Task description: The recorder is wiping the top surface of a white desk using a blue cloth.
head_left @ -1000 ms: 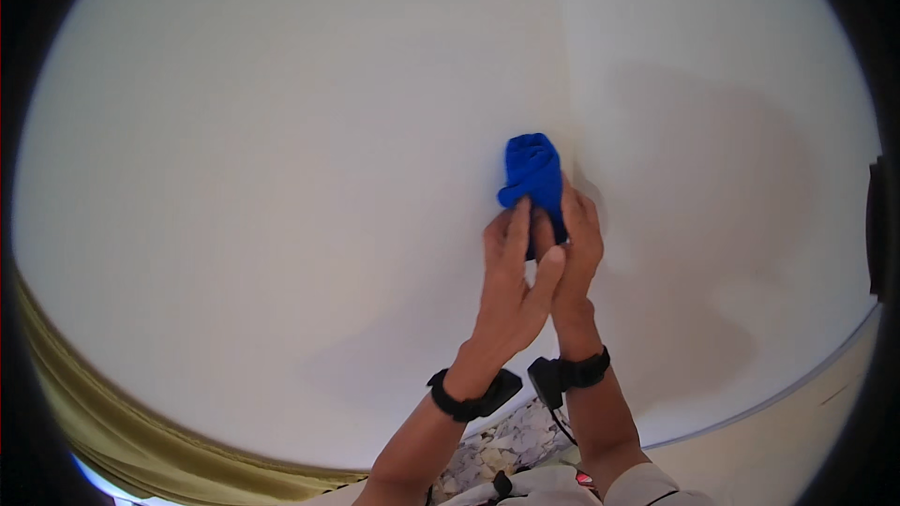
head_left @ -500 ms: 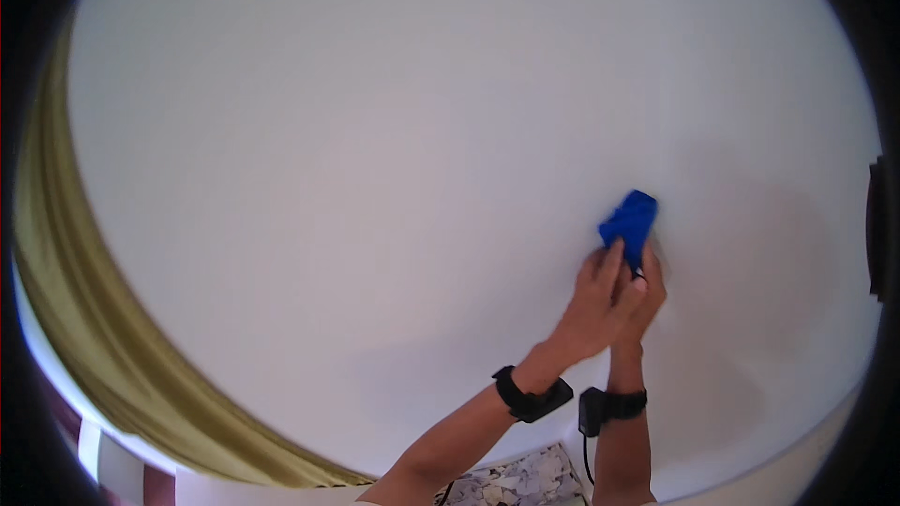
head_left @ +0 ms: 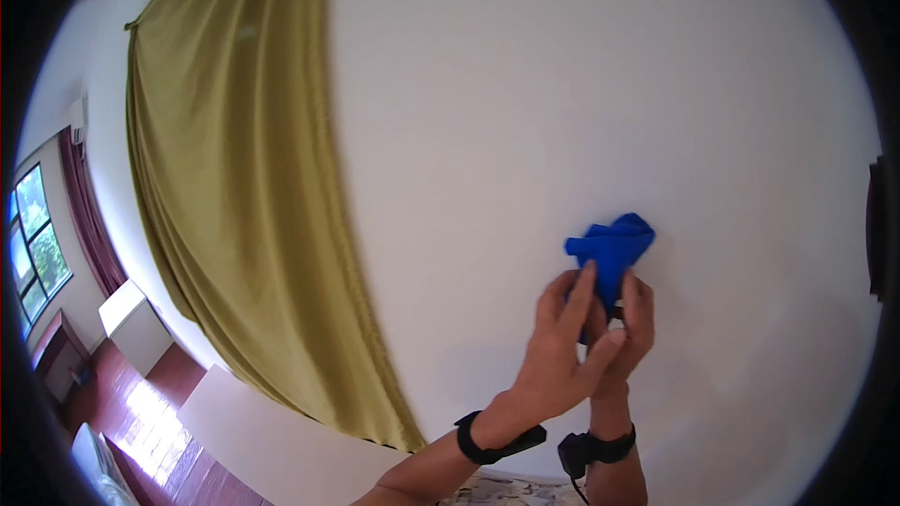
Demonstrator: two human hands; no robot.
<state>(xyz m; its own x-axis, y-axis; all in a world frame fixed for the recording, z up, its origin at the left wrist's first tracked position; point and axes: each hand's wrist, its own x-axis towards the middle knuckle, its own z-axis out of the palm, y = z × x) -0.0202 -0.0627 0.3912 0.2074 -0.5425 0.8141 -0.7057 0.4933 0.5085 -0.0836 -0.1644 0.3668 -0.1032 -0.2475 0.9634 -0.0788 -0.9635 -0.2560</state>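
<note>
Blue cloth (head_left: 609, 248) against or just before white wall (head_left: 487, 131), can't tell which. Top flares wider than moment ago; handling seems unfinished. Left hand (head_left: 561, 356) and right hand (head_left: 637, 330): fingers clamped on cloth's lower part. More gold curtain (head_left: 244, 131) shows.

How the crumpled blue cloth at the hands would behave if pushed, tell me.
The crumpled blue cloth is probably floppy, judging by its soft folds. It seems unlikely to roll, given the uneven, jutting corners at its top.
</note>
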